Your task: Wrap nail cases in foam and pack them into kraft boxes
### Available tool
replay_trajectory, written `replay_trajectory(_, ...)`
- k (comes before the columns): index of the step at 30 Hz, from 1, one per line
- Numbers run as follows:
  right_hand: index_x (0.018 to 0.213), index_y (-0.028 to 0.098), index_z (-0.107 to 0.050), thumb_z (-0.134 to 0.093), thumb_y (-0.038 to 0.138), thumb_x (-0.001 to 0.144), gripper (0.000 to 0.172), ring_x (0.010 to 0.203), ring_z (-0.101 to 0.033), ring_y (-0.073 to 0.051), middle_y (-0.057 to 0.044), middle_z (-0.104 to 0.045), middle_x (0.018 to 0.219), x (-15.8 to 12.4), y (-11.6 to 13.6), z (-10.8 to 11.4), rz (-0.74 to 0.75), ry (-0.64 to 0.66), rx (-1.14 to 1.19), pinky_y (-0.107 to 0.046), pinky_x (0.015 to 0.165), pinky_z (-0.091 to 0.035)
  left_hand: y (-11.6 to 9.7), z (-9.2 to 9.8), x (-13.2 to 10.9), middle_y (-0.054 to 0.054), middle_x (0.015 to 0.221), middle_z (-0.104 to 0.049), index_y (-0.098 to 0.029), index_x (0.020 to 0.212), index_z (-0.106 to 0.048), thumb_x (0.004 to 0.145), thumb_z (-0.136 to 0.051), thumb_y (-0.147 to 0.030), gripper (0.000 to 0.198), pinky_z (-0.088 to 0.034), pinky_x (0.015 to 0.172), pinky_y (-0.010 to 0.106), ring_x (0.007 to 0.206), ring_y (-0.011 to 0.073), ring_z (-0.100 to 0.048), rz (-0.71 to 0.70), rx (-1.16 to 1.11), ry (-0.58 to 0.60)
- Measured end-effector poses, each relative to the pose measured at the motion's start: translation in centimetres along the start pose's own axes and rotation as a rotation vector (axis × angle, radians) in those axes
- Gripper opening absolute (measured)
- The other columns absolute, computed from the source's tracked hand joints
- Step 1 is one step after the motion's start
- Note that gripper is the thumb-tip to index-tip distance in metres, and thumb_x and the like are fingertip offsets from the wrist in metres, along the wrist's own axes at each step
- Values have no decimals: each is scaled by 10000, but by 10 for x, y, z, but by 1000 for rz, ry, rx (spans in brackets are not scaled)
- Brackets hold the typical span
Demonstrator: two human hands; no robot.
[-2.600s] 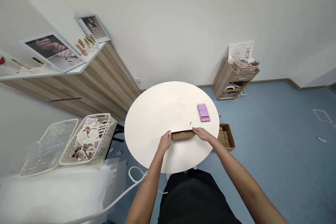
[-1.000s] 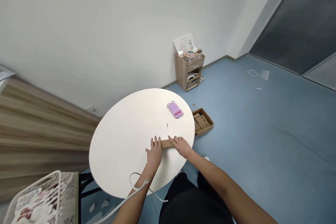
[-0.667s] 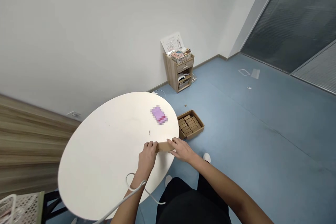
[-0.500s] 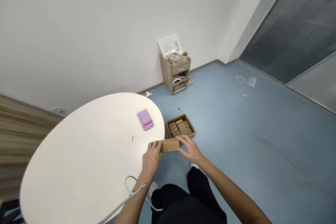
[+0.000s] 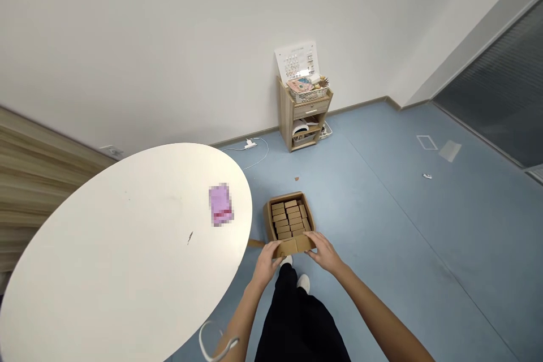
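Between my two hands is a small brown cardboard box, held level by its ends. My left hand grips its left end, and my right hand grips the right end. Just beyond it on the floor stands a larger open carton, its near side partly hidden by the held box and my hands. Several small brown boxes lie packed in rows inside that carton.
A white oval table fills the left, with a blurred purple item on it. A white cable hangs near my left forearm. Against the wall stands a wooden cabinet with a basket on top. Blue floor extends right.
The held box has moved right and slightly down, from beside the table edge to the carton's near side. Both hands stay on its ends. My view has shifted, and my feet are closer together.
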State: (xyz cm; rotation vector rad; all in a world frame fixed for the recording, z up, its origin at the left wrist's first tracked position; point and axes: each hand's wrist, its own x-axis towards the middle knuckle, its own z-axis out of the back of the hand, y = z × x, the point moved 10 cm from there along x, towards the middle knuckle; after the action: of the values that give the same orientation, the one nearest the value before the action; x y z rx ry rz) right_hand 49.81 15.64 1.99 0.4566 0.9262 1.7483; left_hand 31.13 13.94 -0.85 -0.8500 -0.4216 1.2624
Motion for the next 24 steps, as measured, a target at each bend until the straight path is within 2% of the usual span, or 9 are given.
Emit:
replay_trajectory(4,1239,237,-523,-567,86,770,495,1120,-543,-270,-78,-614,1182,68,-39,-28,7,52,-92,-431,956,-467,76,-32,45,97,1415,-504,-222,1346,-452,833,-497,-182,516,-376,1114,445,1346,244,-442,215,-107,-112)
replay_trajectory(8,1213,202,-533,-545,14,727,521,1128,-537,-275,-99,-604,1157,150,-98,-72,-26,120,-242,-416,977,-452,160,-70,84,157,1459,-461,-158,1402,-409,800,-526,-181,613,-328,1147,453,1391,282,-382,517,-86,-182)
replay_trajectory(10,1207,185,-541,-535,-1,726,516,1136,-534,-276,-121,-587,1176,188,-130,-95,-50,129,-301,-407,987,-446,199,-94,99,176,1455,-466,-143,1403,-413,784,-538,-164,631,-316,1153,454,1390,295,-381,643,-58,-149)
replay_trajectory(13,1214,164,-541,-503,-20,728,521,1122,-545,-262,-135,-575,1196,235,-174,-129,-69,141,-369,-381,978,-450,250,-134,116,204,1497,-397,-85,1420,-380,784,-530,-131,655,-274,1176,412,1414,286,-335,775,-23,-37)
replay_trajectory(17,1261,164,-524,-441,-35,733,570,1118,-551,-218,-111,-596,1194,278,-225,-171,-68,148,-432,-324,974,-446,307,-178,140,198,1563,-264,-36,1460,-304,789,-519,-96,707,-172,1209,338,1460,259,-221,824,27,68)
replay_trajectory(20,1259,174,-529,-430,-31,739,568,1098,-562,-219,-103,-606,1193,302,-256,-203,-46,147,-434,-329,952,-453,348,-199,158,166,1597,-176,-71,1485,-266,792,-522,-104,739,-130,1216,365,1478,266,-148,812,86,88)
replay_trajectory(24,1210,172,-550,-457,-12,764,491,1112,-552,-222,-108,-613,1169,334,-286,-245,3,156,-416,-325,956,-437,400,-225,177,144,1617,-87,-100,1505,-220,789,-531,-141,782,-142,1205,399,1485,283,-90,789,108,123)
